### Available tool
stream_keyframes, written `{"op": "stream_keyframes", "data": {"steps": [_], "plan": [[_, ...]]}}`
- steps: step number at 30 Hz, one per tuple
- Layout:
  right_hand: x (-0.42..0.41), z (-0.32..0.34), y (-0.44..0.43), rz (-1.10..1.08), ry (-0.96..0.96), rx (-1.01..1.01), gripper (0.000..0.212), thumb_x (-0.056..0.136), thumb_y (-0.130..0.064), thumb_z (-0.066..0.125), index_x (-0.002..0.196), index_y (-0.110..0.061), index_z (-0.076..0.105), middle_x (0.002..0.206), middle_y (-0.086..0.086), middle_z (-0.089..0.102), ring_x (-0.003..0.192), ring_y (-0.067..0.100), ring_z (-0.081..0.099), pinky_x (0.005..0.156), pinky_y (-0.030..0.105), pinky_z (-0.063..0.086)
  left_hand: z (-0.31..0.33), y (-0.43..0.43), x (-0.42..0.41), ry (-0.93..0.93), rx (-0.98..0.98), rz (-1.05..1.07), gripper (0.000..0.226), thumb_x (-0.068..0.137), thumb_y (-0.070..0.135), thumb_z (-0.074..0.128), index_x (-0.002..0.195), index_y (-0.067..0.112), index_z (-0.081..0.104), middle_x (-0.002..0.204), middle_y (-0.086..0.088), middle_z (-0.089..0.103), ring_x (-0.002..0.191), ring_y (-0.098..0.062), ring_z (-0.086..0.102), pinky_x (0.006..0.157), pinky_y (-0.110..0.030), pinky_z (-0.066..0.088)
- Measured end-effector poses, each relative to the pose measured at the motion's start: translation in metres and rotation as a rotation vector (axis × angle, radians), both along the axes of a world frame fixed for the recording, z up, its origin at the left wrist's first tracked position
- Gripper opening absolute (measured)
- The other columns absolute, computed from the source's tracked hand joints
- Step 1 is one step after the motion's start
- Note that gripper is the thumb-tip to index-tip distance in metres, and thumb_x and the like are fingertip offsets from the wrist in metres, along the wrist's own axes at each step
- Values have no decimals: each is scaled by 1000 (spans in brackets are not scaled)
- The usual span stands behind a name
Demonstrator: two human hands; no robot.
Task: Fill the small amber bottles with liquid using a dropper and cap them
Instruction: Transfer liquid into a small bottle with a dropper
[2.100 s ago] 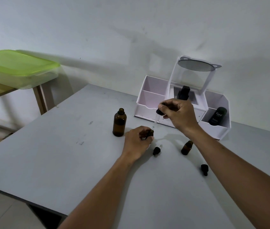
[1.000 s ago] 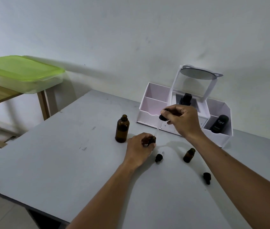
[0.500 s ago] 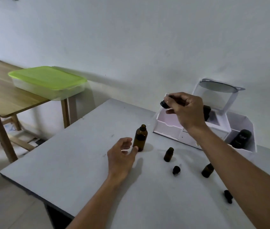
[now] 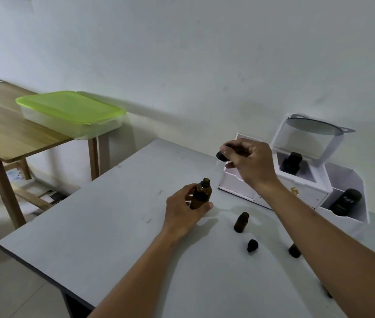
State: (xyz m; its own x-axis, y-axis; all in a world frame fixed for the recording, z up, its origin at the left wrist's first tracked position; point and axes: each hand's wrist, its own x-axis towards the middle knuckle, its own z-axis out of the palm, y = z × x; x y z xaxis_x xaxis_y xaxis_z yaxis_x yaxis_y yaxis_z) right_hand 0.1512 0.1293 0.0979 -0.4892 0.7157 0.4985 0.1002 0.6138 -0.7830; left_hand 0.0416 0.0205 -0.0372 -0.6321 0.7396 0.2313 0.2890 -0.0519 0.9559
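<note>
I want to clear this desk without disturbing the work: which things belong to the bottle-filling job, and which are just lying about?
Part of the job:
- large amber bottle, gripped by the left hand
- dropper, pinched in the right hand
- small amber bottle
- second small bottle, partly behind the arm
- black cap

Lying about:
- white organiser with black bottle
- green-lidded box on wooden table

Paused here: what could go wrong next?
1. The dropper in the right hand is held up and to the side of the narrow mouth of the big bottle; it may miss or strike the rim.
2. The right forearm passes close over a small bottle; a sweep could tip it.
</note>
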Motion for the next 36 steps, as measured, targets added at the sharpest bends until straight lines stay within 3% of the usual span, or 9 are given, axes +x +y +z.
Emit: {"op": "stream_keyframes", "data": {"steps": [8,14,21,26,29,32,36], "plan": [[-9,-31,2,47,-212,39,8,87,-17,76,92,-11,79,83,1,79,78,13,76,73,32,62,-8,3,-5,0,33,-16,46,71,32,82,113,37,64,98,17,69,91,5,63,73,-5,47],[-12,-44,-1,31,-253,76,3,84,-12,78,87,-13,79,75,-8,73,67,-3,71,65,9,52,-7,4,-5,-3,7,-18,44,73,31,82,109,40,60,90,25,64,80,18,59,64,2,40],[-16,-44,-2,-9,-251,142,3,83,-9,78,85,-9,81,73,-5,72,66,0,68,61,7,49,-8,5,-6,19,-8,-6,46,73,35,82,114,36,62,92,24,63,83,11,60,64,2,40],[-18,-44,-3,-28,-237,165,4,85,-9,77,85,-9,81,80,2,77,69,8,71,65,10,53,-8,5,-5,19,-4,-8,44,74,32,82,113,36,62,90,26,61,79,14,59,62,4,38],[-17,-36,-5,-31,-215,119,4,86,-12,76,85,-11,80,80,1,78,69,4,71,67,11,53,-9,6,-5,17,-8,-6,47,73,32,82,116,33,63,95,20,65,83,12,60,65,1,42],[-12,-17,-8,-8,-156,99,7,87,-17,75,85,-12,80,77,-4,78,71,5,73,72,24,59,-7,4,-4,8,-22,-1,53,72,35,82,122,33,62,102,14,67,86,8,61,66,-1,43],[-1,20,-14,-14,-65,104,7,87,-17,75,86,-11,79,77,-3,78,72,5,75,76,30,61,-7,1,-2,17,-51,2,58,71,36,83,124,33,59,102,20,63,89,4,61,67,-3,42]]}}
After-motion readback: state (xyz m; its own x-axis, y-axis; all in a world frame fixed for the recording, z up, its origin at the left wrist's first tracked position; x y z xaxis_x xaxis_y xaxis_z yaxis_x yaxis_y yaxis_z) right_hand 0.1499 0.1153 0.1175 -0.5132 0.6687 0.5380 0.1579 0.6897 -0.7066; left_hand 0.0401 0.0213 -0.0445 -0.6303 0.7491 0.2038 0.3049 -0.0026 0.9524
